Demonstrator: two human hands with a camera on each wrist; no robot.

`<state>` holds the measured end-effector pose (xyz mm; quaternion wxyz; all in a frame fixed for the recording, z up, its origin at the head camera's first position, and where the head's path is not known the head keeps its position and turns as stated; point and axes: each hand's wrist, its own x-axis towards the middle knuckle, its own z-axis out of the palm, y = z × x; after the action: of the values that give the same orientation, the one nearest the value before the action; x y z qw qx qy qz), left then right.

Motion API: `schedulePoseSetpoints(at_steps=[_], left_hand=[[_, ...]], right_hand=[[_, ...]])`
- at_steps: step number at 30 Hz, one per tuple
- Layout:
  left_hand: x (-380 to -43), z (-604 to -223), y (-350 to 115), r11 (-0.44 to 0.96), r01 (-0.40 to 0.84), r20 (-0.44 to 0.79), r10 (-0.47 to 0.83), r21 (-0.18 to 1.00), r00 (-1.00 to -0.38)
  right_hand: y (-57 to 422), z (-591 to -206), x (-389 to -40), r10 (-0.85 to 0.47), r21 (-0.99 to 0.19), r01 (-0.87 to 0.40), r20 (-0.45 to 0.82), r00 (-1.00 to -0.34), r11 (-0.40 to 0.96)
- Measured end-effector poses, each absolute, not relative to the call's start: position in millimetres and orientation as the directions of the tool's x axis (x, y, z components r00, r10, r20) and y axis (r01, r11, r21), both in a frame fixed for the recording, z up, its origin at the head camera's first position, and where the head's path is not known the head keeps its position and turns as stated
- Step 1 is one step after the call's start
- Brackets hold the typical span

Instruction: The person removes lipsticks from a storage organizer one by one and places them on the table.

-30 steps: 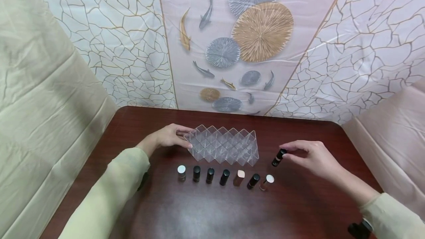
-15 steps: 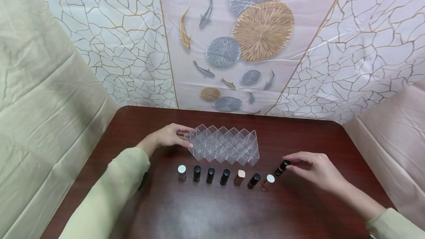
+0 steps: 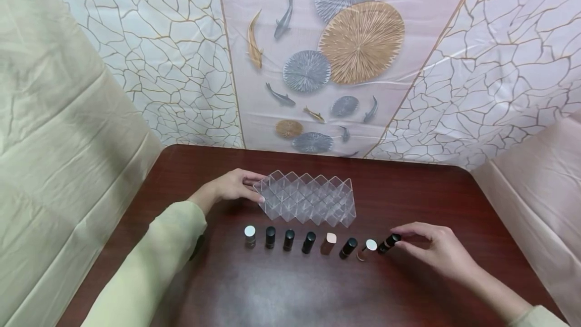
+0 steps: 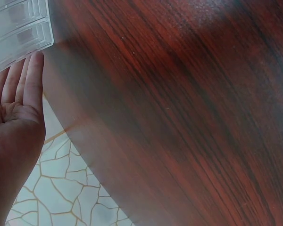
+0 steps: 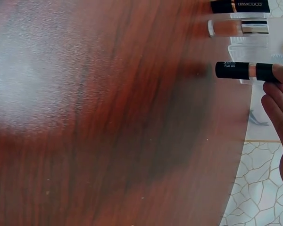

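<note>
A clear lipstick organizer (image 3: 308,198) with diamond-shaped slots stands on the dark red table. My left hand (image 3: 233,185) holds its left end, thumb on the near side and fingers behind; in the left wrist view those fingers (image 4: 33,80) lie straight along its edge. At the right, my right hand (image 3: 442,249) pinches a black lipstick (image 3: 389,243) by its upper end between thumb and fingers. The lipstick tilts, its lower end close to the tabletop, just right of a white-topped tube (image 3: 366,250). A copper band circles it in the right wrist view.
In front of the organizer runs a row of upright tubes: a white-capped one (image 3: 250,236), several black lipsticks (image 3: 309,242) and a pink square-topped one (image 3: 329,243). A patterned cloth (image 3: 199,64) hangs behind the table's far edge.
My right hand has brought the black lipstick toward me and slightly right, down beside the right end of the row. My left hand stays on the organizer.
</note>
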<state>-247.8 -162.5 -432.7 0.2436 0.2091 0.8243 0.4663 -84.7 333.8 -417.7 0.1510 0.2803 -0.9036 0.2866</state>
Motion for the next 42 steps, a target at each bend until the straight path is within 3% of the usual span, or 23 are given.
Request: schedulePoseSetpoints(at_steps=[12, 24, 42], left_hand=[[-248.6, -431.7, -159.2, 0.489, 0.121, -0.211, 0.570, 0.864, -0.794], [-249.4, -430.5, -157.9, 0.501, 0.109, -0.227, 0.562, 0.859, -0.795], [-247.1, -427.5, -158.0, 0.501, 0.110, -0.228, 0.566, 0.859, -0.793]], right_hand=[[337.8, -427.9, -76.1, -0.421, -0.419, -0.598, 0.442, -0.792, 0.684], [337.5, -425.3, -72.8, -0.407, -0.520, -0.568, 0.400, -0.822, 0.638], [336.9, -425.4, -71.5, -0.420, -0.547, -0.565, 0.377, -0.825, 0.618]])
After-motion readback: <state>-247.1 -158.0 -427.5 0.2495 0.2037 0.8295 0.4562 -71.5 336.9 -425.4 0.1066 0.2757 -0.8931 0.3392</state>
